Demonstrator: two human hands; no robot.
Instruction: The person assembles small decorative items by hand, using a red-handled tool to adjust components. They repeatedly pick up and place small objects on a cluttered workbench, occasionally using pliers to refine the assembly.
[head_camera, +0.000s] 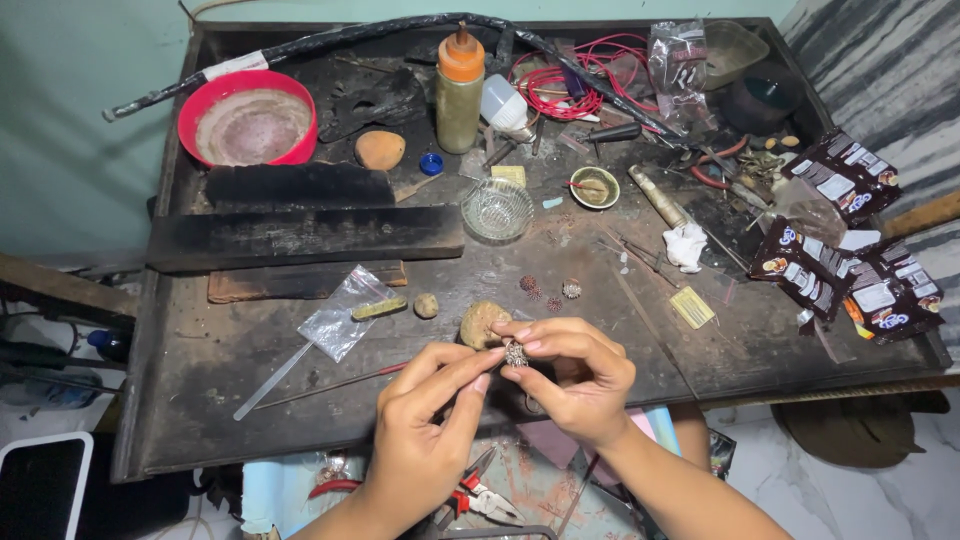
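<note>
while both pinch small beaded ornament (516, 353) at near table (200, 370) edge, left hand (425, 420) fingertips meet right hand (575, 385) fingertips, clamped on it.

Your left hand (425, 420) and right hand (575, 380) meet at the near edge of the dark metal work surface (200, 380), pinching a small spiky silver bead (516, 353) between them. Just behind your right hand lies a tan rough stone lump (482, 322); beyond it, three more small spiky beads (550, 290). Left of your left hand lies a clear plastic bag (340, 315). Far behind sit a ribbed glass bowl (497, 209) and, further left, a red round plastic bowl (248, 120).
</note>
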